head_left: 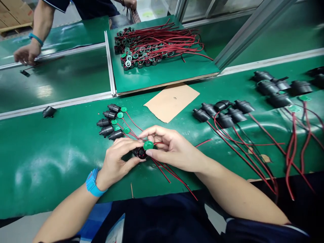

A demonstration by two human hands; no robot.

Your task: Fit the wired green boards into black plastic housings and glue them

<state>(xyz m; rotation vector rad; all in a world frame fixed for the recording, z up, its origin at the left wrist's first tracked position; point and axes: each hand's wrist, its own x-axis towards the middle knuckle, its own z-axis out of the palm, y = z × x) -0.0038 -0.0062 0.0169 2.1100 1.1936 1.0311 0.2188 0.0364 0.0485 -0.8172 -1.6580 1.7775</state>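
Between the thumb and fingers of my left hand [117, 157] is a black plastic housing [141, 153], its open end turned toward me. My right hand [172, 148] pinches a round green circuit board [148, 145] with red wires, at the rim of that housing. Whether the board touches the housing I cannot tell. Just beyond my left hand lies a group of black housings [106, 122] with green discs and red wires. Some loose red wires [174, 175] run out under my right hand toward the front edge.
A raised green board [162, 76] carries many wired round parts [141, 55]. Brown cardboard [173, 101] lies before it. More black housings [225, 113] with wires are at right, a single housing [49, 111] at left. Another person's hand [27, 54] is across the bench, beside a metal post [253, 33].
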